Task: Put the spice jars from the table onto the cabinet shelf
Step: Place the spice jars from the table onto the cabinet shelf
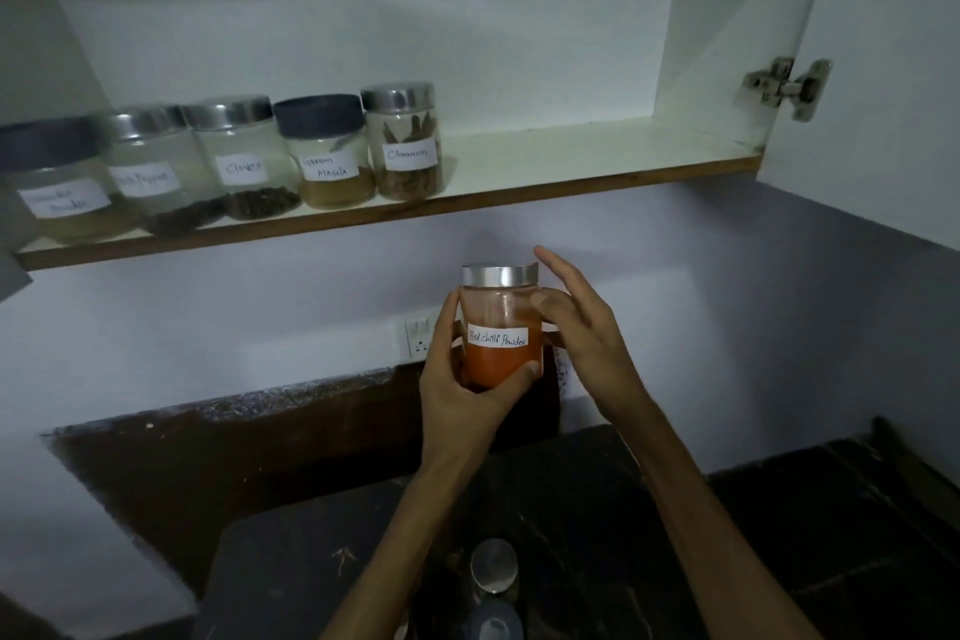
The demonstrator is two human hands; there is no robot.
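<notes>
The cabinet shelf (571,161) carries 5 jars (322,156) along its left front edge. Below it, in the air, the left hand (457,379) wraps the chilli jar (501,327) upright from the left. The right hand (582,322) is open, fingers spread, thumb touching the jar's right side.

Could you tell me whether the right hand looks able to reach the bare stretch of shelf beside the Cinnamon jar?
Probably yes: the right hand is open beside the chilli jar, and the shelf right of the Cinnamon jar looks bare, door open.
</notes>
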